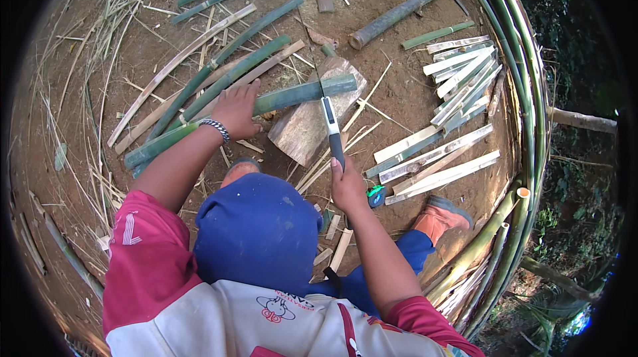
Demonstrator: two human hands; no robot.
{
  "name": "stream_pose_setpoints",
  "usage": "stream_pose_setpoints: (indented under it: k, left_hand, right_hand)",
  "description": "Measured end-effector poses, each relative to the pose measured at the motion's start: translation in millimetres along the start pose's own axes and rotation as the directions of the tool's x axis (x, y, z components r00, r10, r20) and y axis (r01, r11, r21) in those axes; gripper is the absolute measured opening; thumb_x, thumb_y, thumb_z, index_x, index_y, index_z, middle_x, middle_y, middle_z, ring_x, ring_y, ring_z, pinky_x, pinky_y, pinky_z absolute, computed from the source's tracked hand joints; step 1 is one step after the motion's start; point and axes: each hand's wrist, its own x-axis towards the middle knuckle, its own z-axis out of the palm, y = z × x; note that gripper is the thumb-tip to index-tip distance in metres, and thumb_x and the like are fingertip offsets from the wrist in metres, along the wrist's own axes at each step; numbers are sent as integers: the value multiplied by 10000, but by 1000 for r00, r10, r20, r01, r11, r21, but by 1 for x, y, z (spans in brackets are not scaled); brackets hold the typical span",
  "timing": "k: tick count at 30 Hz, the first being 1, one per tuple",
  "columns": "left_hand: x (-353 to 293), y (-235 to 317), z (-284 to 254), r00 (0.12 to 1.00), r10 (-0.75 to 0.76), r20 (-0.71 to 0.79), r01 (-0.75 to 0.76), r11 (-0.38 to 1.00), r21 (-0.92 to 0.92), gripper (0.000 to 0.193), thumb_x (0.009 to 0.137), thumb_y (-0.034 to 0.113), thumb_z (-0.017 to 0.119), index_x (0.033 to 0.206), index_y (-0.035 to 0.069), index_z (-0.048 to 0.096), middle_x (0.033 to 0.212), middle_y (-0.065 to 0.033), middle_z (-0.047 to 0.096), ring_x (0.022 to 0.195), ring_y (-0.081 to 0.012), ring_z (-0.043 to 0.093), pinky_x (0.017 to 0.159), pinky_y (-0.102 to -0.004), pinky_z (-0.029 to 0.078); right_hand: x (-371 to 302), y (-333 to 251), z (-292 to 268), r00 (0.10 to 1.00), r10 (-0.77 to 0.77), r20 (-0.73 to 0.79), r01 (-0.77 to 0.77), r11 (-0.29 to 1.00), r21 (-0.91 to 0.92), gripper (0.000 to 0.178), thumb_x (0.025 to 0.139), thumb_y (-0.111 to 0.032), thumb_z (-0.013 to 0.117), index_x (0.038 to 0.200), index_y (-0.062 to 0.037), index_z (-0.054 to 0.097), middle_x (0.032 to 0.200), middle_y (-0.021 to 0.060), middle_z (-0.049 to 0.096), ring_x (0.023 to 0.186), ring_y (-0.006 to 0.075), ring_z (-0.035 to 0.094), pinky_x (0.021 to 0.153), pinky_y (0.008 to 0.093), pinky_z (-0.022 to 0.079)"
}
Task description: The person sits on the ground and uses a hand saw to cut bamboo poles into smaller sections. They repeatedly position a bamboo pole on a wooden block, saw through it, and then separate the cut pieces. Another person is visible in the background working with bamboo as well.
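Observation:
A thick green bamboo pole [292, 96] lies slantwise in front of me, its right end resting across a split wooden block [299, 136]. My left hand [234, 111] presses down on the pole to the left of the block, fingers curled over it. In my right hand [349, 184] is the dark handle of a hand saw [331, 121]. Its thin blade points away from me and crosses the pole near the right end, above the block. How deep the blade sits in the bamboo cannot be made out.
Split bamboo pieces [458, 88] are piled at the right. Long bamboo lengths [232, 68] lie beyond my left hand, and a brown pole [405, 13] lies farther off. A small dark blue and green object [376, 195] is beside my right wrist. Bent bamboo stalks [528, 91] border the right side.

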Motion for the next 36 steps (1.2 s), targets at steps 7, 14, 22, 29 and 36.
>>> stream_pose_setpoints:
  k: [7,14,22,29,36]
  left_hand:
    - [37,36,15,997,-23,-75,10,986,-167,536,795,187,722,1271,56,514,1218,-211,635,1150,-370,618,965,-487,496]
    - [41,38,19,989,-62,-135,45,991,-126,240,821,95,614,1054,34,607,1037,-230,706,972,-402,690,860,-499,542]
    - [38,41,24,992,-69,-104,58,993,-106,335,789,139,712,1094,56,600,1040,-208,707,984,-396,685,860,-501,540]
    - [38,44,11,992,-75,-102,61,989,-132,269,812,144,696,1046,47,607,1027,-223,714,971,-405,694,856,-499,546]
    - [44,33,19,990,-80,-113,67,991,-120,301,806,137,694,1082,55,607,1046,-215,706,984,-399,685,861,-503,540]
  right_hand:
    - [3,-2,-2,999,-19,32,18,999,35,485,1060,-464,406,1342,-89,530,1096,298,668,1064,500,620,908,550,482]
    - [-21,-3,-12,997,-16,72,14,999,35,462,1068,-430,398,1348,-85,524,1094,298,666,1057,504,616,898,562,477]
    - [-94,63,-12,994,45,104,-44,999,-13,457,1068,-411,401,1330,-52,510,1079,316,660,1046,511,616,884,575,475]
    - [-19,3,-18,992,-14,121,15,1000,-7,472,1075,-427,379,1314,-41,508,1088,325,654,1037,511,618,893,564,478]
    - [-101,66,-7,994,42,105,-38,999,-36,490,1064,-435,400,1384,-73,481,1140,312,653,1063,512,623,903,563,489]
